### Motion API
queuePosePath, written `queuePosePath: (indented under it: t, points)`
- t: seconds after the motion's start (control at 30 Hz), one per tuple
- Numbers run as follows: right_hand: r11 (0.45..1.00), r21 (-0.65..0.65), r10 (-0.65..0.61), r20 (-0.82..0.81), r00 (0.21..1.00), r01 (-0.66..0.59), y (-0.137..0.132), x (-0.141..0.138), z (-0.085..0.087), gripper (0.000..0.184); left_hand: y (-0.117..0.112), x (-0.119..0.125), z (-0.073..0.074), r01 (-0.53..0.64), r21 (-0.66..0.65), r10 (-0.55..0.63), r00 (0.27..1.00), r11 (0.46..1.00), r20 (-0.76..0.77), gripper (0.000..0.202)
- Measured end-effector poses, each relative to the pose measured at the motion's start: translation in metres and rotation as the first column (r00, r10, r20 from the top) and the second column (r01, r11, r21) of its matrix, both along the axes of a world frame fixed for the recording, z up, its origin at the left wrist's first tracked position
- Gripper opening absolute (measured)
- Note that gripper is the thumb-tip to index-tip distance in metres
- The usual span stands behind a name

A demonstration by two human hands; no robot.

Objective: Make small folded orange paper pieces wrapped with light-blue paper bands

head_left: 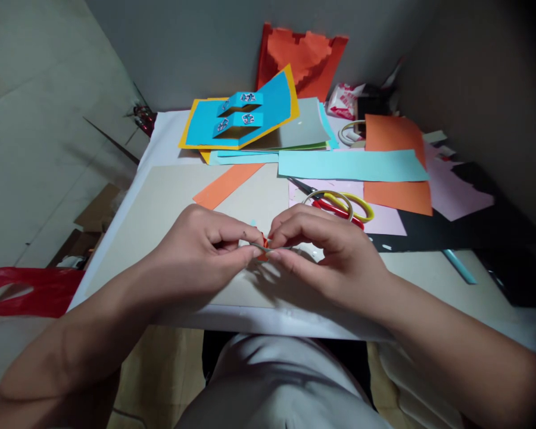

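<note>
My left hand [205, 247] and my right hand [321, 244] meet over the grey card sheet [161, 208] near the table's front edge. Both pinch a small orange paper piece [263, 253] between fingertips; most of it is hidden by the fingers. A thin grey strip or wire seems to run between the fingertips; I cannot make it out. Just behind my right hand lie scissors with red and yellow handles [343, 208] on a pink sheet [384, 220].
A blue and yellow pop-up card [241, 116] lies on stacked paper at the back. An orange cut card [304, 56] leans on the wall. Light blue strip [352, 165], orange sheets [395, 161], black paper [473, 229] at right. Red plastic bag [22, 289] at left.
</note>
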State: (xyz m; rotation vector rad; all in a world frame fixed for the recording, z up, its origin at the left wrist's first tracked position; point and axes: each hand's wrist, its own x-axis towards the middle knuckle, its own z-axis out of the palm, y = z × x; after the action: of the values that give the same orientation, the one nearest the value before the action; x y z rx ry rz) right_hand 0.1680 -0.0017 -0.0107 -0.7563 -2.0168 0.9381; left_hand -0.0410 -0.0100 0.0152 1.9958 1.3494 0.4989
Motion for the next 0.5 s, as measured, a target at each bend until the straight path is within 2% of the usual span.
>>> queuePosePath:
  t: [0.17,0.27,0.37,0.5]
  points:
    - [1.000,-0.007,-0.014,0.005,1.000,0.014,-0.0006,0.0007,0.0002,0.014,0.0007,-0.0017,0.0033,0.051,0.032,-0.051,0.999,0.998,-0.005,0.022]
    - [1.000,-0.023,-0.012,-0.022,1.000,0.012,-0.0008,-0.0002,0.0003,0.012,0.0000,-0.0015,0.0023,0.038,0.023,-0.038,0.999,0.999,0.002,0.019]
    - [0.999,-0.053,-0.016,-0.033,0.999,0.014,-0.0010,-0.0014,-0.0005,0.010,-0.0016,0.0002,0.0011,-0.027,-0.052,0.030,0.998,0.998,0.054,0.015]
    - [0.996,-0.084,-0.010,-0.033,0.999,0.007,-0.0017,-0.0028,-0.0026,0.009,-0.0026,0.0036,0.0039,-0.093,-0.173,0.108,0.991,0.981,0.083,0.020]
